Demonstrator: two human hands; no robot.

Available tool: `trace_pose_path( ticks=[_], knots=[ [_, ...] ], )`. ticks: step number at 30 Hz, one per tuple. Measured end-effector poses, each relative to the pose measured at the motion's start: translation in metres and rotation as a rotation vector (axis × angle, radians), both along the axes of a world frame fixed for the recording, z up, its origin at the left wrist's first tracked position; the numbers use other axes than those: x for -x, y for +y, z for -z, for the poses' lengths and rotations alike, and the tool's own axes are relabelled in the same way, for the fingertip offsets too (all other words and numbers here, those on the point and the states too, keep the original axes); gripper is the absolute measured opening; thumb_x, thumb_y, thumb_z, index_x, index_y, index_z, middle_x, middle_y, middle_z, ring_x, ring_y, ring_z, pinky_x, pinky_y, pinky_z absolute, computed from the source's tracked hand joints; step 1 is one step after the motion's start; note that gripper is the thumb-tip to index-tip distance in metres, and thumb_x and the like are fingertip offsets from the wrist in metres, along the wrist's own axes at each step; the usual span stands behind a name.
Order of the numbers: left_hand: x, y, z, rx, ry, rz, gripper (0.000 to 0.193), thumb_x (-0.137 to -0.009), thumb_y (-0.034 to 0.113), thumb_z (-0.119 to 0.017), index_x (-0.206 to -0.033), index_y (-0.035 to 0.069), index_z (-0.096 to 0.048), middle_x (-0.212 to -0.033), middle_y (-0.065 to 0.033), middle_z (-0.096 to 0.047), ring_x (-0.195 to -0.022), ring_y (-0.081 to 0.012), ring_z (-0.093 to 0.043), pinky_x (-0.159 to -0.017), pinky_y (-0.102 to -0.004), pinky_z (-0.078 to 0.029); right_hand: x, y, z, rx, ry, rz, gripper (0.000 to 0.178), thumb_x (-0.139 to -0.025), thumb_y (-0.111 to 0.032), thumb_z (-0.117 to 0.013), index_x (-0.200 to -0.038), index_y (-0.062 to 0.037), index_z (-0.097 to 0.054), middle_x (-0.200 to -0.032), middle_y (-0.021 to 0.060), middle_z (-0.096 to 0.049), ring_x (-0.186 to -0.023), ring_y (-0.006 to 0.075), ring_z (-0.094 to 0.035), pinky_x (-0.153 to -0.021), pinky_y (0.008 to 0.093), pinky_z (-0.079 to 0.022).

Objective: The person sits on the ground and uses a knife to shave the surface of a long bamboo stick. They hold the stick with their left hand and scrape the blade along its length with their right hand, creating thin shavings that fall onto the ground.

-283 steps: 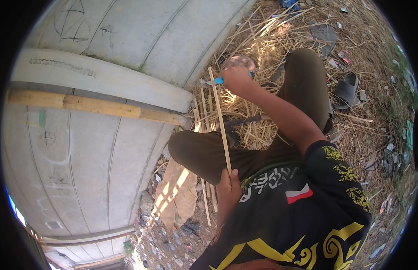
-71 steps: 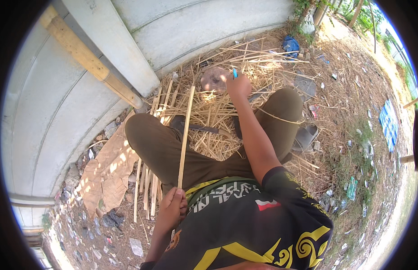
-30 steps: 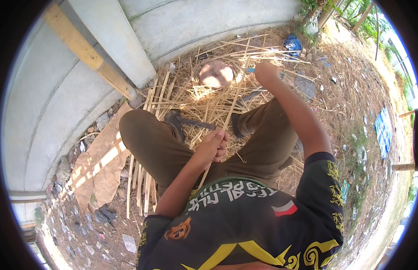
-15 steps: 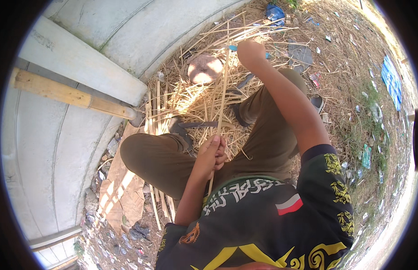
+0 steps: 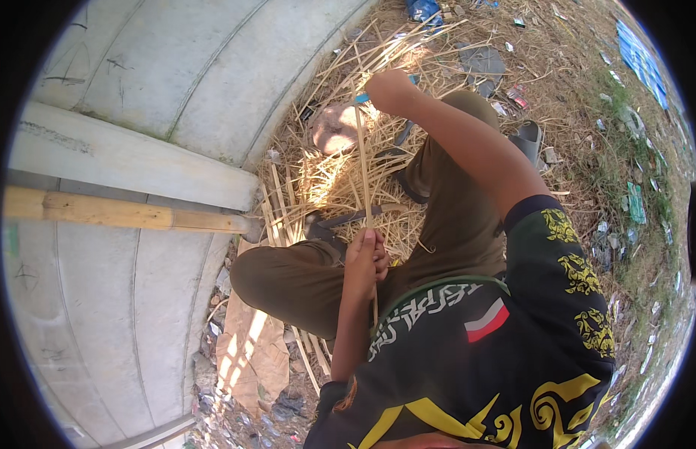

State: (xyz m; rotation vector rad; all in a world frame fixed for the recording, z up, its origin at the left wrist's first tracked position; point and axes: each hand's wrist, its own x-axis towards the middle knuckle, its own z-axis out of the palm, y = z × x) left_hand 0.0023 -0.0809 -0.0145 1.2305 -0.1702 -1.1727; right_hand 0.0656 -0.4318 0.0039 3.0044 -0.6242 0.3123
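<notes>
My left hand [image 5: 366, 256] is closed round a long, thin bamboo strip [image 5: 365, 172] in front of my lap. The strip's near end passes below the hand toward my shirt, and its far end reaches my right hand [image 5: 390, 91]. That hand is a fist on my outstretched arm, gripping a blue tool [image 5: 361, 98] whose ends show on both sides of the fingers. The tool's kind is hidden, and its left end meets the strip. Between my legs, a dark long-bladed knife [image 5: 355, 216] lies on a heap of bamboo shavings [image 5: 321, 176].
A concrete wall [image 5: 138, 292] and a horizontal bamboo pole [image 5: 123, 213] stand at left. Beyond my feet are a rounded stone [image 5: 334, 133] and loose strips [image 5: 363, 56]. Flattened cardboard [image 5: 247, 359] lies lower left, a sandal [image 5: 526, 141] by my right knee, and litter at right.
The view has shifted, so the wall and pole appear lower. My right hand and the blue tool sit nearer the strip's far end; both hands keep their grip.
</notes>
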Motion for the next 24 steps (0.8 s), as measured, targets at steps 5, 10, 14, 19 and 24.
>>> trace_pose_path(
  ticks=[5, 10, 14, 19, 24],
  knots=[
    [0.002, -0.004, -0.001, -0.055, -0.043, -0.008, 0.030, -0.107, 0.035, -0.045, -0.093, 0.009, -0.048, -0.064, 0.0056, -0.030, -0.046, -0.0024, -0.023, -0.037, -0.0198, -0.016, 0.005, -0.022, -0.007, -0.131, 0.024, 0.136, 0.013, -0.085, -0.012, -0.064, -0.089, -0.0089, -0.076, -0.087, 0.0109, -0.075, -0.084, 0.0282, -0.075, -0.065, 0.0408, -0.059],
    [0.000, -0.003, -0.006, -0.037, -0.051, 0.006, 0.030, -0.107, 0.035, -0.045, -0.092, 0.010, -0.048, -0.064, 0.0060, -0.030, -0.047, -0.0023, -0.024, -0.037, -0.0193, -0.017, 0.000, 0.000, -0.017, -0.085, -0.039, 0.209, 0.014, -0.086, -0.012, -0.063, -0.091, -0.0100, -0.076, -0.089, 0.0083, -0.075, -0.083, 0.0265, -0.075, -0.064, 0.0386, -0.059],
    [0.007, 0.004, -0.007, -0.065, 0.007, 0.009, 0.030, -0.107, 0.036, -0.045, -0.092, 0.010, -0.048, -0.064, 0.0061, -0.030, -0.047, -0.0024, -0.024, -0.037, -0.0194, -0.016, 0.003, -0.012, -0.001, -0.003, -0.041, 0.085, 0.014, -0.082, -0.012, -0.065, -0.091, -0.0103, -0.076, -0.089, 0.0082, -0.075, -0.085, 0.0277, -0.074, -0.068, 0.0398, -0.059],
    [0.033, 0.007, -0.020, -0.065, -0.008, 0.091, 0.029, -0.107, 0.035, -0.045, -0.093, 0.011, -0.049, -0.066, 0.0059, -0.030, -0.048, -0.0025, -0.024, -0.039, -0.0195, -0.017, 0.018, -0.057, -0.004, -0.373, -0.345, 0.625, 0.014, -0.088, -0.015, -0.064, -0.093, -0.0083, -0.075, -0.091, 0.0114, -0.075, -0.086, 0.0303, -0.074, -0.070, 0.0424, -0.058],
    [0.013, 0.026, -0.006, -0.067, 0.012, -0.030, 0.024, -0.106, 0.031, -0.047, -0.096, 0.010, -0.049, -0.066, 0.0055, -0.033, -0.049, -0.0022, -0.029, -0.041, -0.0188, -0.024, 0.014, -0.076, -0.003, -0.232, -0.448, 0.501, 0.022, -0.088, -0.022, -0.062, -0.088, -0.0034, -0.073, -0.084, 0.0181, -0.072, -0.078, 0.0340, -0.072, -0.071, 0.0454, -0.057]
  ],
)
